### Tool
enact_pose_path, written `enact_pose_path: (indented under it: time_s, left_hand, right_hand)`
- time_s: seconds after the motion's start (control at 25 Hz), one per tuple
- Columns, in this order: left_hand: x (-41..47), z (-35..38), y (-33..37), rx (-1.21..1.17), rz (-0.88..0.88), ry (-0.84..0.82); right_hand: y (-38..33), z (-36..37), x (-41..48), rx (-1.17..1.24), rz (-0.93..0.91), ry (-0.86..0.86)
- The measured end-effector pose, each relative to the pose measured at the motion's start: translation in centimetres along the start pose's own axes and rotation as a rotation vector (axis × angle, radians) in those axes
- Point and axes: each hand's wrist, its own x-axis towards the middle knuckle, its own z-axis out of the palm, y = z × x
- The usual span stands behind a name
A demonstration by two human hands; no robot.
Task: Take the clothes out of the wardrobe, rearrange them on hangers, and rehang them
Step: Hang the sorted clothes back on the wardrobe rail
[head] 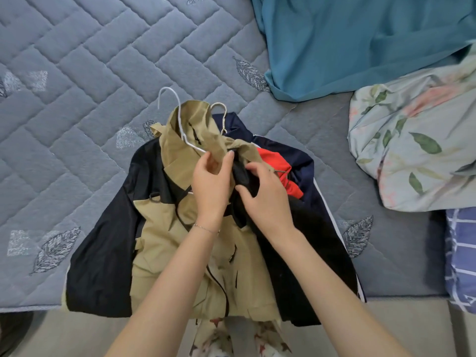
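You have the jacket [159, 240] flat on the bed [77, 73], hanger [179, 117] through its collar; hands close together at the shoulder; left hand [210, 181] pinches khaki cloth, right hand [266, 194] grips black cloth; likely step: seat that shoulder over the hanger's arm; pull evenly, keep the hook centred.

The grey-blue quilted bed [77, 99] carries a khaki-and-black jacket [159, 240] at its near edge, overlapping a navy jacket [304, 161]. At the right lie a teal cloth [347, 42], a floral quilt [412, 150] and a checked cloth [461, 253].
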Motion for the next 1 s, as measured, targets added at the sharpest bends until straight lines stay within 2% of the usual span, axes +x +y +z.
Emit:
enact_pose_path:
  time_s: [0.12,0.24,0.32,0.36,0.48,0.72,0.88,1.0]
  left_hand:
    - [0.2,-0.4,-0.5,0.02,-0.008,0.087]
    - [0.0,-0.8,-1.3,0.025,-0.055,0.119]
    - [0.1,-0.9,-2.5,-0.021,-0.1,0.095]
    - [0.0,-0.9,-3.0,-0.029,-0.119,0.093]
    - [-0.9,-0.8,-4.0,-0.011,-0.128,0.1]
    - [-3.5,-0.9,-7.2,0.069,-0.138,0.102]
    - [-4.6,-1.7,-8.7,0.058,-0.213,0.095]
    - [-4.6,-1.8,-9.0,0.016,-0.217,0.081]
  right_hand:
    - [-0.1,-1.1,-1.2,0.168,-0.007,-0.039]
    - [1.3,-2.3,0.7,0.283,0.034,0.062]
    - [2.9,-2.4,3.1,0.201,0.052,0.137]
    - [3.9,-2.2,4.5,0.144,0.072,0.118]
    - [6.6,-0.9,8.2,-0.018,0.144,-0.089]
    - [8.2,1.5,11.9,-0.186,0.09,-0.322]
    - [7.3,3.2,11.8,-0.251,0.077,-0.394]
    - [7.3,4.0,11.7,-0.407,0.102,-0.388]
